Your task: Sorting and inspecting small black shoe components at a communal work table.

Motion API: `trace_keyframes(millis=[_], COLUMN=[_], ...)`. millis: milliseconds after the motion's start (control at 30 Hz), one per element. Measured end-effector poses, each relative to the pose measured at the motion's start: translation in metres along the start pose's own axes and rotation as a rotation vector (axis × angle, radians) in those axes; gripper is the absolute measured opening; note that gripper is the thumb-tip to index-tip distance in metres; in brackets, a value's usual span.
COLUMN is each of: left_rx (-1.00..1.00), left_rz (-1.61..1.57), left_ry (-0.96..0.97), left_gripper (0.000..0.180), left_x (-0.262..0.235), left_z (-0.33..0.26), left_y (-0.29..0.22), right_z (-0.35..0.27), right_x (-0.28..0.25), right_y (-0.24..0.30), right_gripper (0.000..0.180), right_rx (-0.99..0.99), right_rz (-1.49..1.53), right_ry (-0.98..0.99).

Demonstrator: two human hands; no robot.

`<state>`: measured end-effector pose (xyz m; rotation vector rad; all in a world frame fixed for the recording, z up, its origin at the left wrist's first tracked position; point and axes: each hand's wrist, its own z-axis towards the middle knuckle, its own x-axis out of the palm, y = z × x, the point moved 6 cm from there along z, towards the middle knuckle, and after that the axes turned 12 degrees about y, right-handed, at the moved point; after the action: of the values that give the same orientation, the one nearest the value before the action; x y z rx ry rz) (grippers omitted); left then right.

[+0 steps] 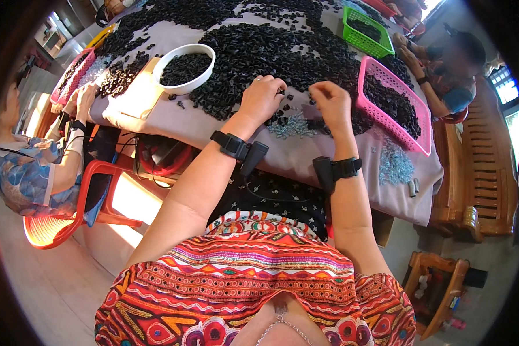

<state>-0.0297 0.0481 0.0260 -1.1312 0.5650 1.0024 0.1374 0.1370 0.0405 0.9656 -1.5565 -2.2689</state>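
Small black plastic-looking pieces [248, 52] lie in a wide heap on the cloth-covered table [179, 130]. My left hand [262, 98] rests at the heap's near edge, fingers curled together around a small black piece [281, 90]. Just to its right, my right hand [333, 105] is raised slightly with thumb and fingers pinched; whatever may be between them is too small to make out. Between and below the hands lies a little pile of clear, glassy pieces [294, 126], with a few black ones beside it.
Right of my hands stands a pink basket [393, 134] of black pieces, with a green basket [369, 47] farther back. A white bowl [181, 89] sits to the left. More clear pieces [396, 164] lie near the right edge. Other people's hands work at both sides.
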Motion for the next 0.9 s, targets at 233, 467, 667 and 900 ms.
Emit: trace_keyframes(millis=[233,467,667,900], left_rx=[-0.034,-0.005,0.014,0.052], left_rz=[0.014,-0.023,-0.037,0.006], left_ry=[0.02,-0.009,-0.008,0.048], left_gripper=[0.014,0.014,0.016,0.019], left_x=[0.001,-0.001,-0.001,0.0], left_z=[0.0,-0.001,-0.001,-0.002], left_y=[0.003,0.002,0.004,-0.003], right_z=[-0.007,-0.007,-0.004,-0.002], right_x=[0.031,0.039,0.032,0.029], right_y=[0.007,0.012,0.012,0.005], right_gripper=[0.017,0.018,0.016,0.016], right_rx=[-0.088,-0.106,-0.07,-0.039], right_rz=[-0.473,-0.604,-0.261,-0.231], right_ry=[0.256,0.236,0.151,0.144])
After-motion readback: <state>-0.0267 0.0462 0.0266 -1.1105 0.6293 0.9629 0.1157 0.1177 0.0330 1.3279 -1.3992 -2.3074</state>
